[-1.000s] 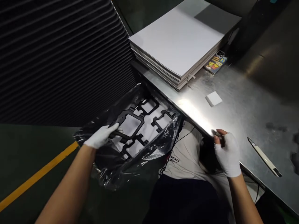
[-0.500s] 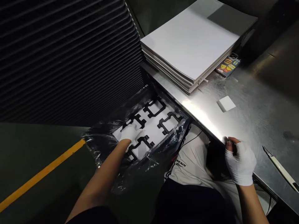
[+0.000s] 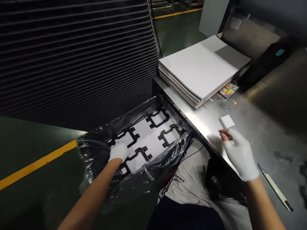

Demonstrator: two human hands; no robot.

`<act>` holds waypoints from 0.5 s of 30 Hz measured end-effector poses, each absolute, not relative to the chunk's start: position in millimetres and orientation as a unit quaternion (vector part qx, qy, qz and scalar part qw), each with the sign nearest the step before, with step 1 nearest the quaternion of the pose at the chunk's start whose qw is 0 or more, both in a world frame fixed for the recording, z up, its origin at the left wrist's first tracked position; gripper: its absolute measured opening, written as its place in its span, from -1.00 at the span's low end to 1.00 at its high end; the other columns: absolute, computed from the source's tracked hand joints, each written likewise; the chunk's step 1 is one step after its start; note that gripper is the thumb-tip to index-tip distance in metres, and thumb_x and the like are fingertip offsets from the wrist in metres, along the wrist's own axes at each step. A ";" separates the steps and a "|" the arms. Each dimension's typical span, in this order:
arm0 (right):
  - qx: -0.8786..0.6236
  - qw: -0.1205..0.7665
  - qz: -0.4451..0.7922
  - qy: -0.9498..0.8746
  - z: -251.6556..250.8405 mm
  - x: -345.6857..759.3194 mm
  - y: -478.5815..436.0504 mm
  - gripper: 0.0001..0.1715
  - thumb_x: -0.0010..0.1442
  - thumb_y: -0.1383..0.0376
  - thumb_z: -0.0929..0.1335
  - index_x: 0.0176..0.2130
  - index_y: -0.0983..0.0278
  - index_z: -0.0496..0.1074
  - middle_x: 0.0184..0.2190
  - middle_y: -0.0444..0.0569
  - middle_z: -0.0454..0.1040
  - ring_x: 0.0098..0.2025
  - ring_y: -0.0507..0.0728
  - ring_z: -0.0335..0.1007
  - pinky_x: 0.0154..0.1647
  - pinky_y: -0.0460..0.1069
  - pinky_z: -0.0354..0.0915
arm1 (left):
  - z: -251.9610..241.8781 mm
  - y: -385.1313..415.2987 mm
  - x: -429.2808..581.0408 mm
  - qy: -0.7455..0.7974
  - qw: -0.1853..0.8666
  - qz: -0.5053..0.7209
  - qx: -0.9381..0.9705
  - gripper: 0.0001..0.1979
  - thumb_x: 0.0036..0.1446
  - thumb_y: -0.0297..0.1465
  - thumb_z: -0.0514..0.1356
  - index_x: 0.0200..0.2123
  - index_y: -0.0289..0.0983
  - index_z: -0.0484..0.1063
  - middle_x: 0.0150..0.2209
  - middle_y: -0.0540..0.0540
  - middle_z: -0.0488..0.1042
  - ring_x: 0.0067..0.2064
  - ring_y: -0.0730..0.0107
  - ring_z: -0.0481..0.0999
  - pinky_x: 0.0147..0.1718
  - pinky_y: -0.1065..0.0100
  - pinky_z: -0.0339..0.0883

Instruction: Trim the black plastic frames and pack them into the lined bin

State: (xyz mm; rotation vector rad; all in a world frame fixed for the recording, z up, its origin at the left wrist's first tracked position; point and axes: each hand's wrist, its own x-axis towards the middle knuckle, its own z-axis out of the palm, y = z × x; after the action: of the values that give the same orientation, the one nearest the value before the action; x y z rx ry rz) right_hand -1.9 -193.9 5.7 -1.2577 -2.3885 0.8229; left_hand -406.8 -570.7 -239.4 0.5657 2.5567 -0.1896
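The left hand (image 3: 118, 150), in a white glove, reaches down at eight o'clock into a bin lined with a black plastic bag (image 3: 134, 182). It rests knuckles-up on a die-cut sheet (image 3: 150, 140), white with black frame-shaped outlines, which lies flat in the bag's mouth. The fingers are bent under the palm and hidden, so it cannot be told whether they clutch the sheet or only press it. The flat-down posture suggests weight put on the sheet to seat it low in the bag.

The right hand (image 3: 240, 153), gloved too, hovers at four o'clock over the steel tabletop (image 3: 266, 137). Its fingers are drawn narrow, thumb tip against forefinger, with a dark sliver at the tips too small to identify. Just beyond them, toward one o'clock, lies a small white card (image 3: 227, 121) – near the fingertips but apart from them.

At twelve to one o'clock a stack of white sheets (image 3: 201, 68) sits squared at the tabletop's corner, directly above the bin, probably so that waste drops close by. A phone in a colourful case (image 3: 229, 89) is tucked against the stack's far side, and a utility knife (image 3: 275, 188) lies at four o'clock beside the right wrist – within easy reach.
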 end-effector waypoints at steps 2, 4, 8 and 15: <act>-0.356 0.201 0.230 -0.883 20.8 -48.1 -173.5 -0.67 0.44 0.12 0.31 -0.03 0.16 0.62 0.01 0.04 0.68 0.00 0.29 0.60 0.11 0.17 0.45 | -226.5 -560.2 -394.9 0.951 0.233 -0.020 0.204 -0.46 0.38 -0.12 0.22 0.20 -0.42 0.46 0.30 -0.49 0.42 0.36 -0.30 0.38 0.34 -0.27 0.23; -0.267 0.220 0.150 -0.926 32.1 -97.2 -148.6 -0.60 0.40 0.29 0.29 0.11 0.21 0.60 0.14 0.13 0.62 0.12 0.32 0.55 0.19 0.21 0.42 | -211.9 -550.0 -377.1 0.950 0.227 0.047 0.209 -0.42 0.39 -0.10 0.10 0.22 -0.46 0.45 0.27 -0.55 0.45 0.31 -0.33 0.45 0.30 -0.21 0.30; -0.138 0.145 0.040 -0.979 41.9 -166.9 -101.2 -0.33 0.27 0.47 0.30 0.34 0.41 0.43 0.40 0.25 0.41 0.36 0.35 0.35 0.37 0.24 0.30 | -182.4 -541.6 -324.8 0.924 0.240 0.184 0.232 -0.45 0.40 -0.03 -0.01 0.17 -0.24 0.51 0.20 -0.26 0.61 0.23 -0.03 0.60 0.26 0.13 0.44; -0.077 0.057 0.007 -0.995 54.3 -172.6 -75.9 -0.56 0.42 0.39 0.27 0.15 0.28 0.61 0.24 0.09 0.60 0.18 0.26 0.52 0.26 0.11 0.35 | -147.1 -553.5 -261.8 0.895 0.266 0.311 0.177 -0.57 0.27 0.05 0.13 -0.06 -0.06 0.61 -0.03 -0.12 0.73 0.04 -0.05 0.72 0.10 0.12 0.58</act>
State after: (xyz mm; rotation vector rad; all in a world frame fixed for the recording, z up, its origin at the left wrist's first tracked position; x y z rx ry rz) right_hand -172.6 -75.9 54.3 -0.2343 -3.0183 0.0221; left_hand -261.8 -553.5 -147.1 0.4783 2.4168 0.8406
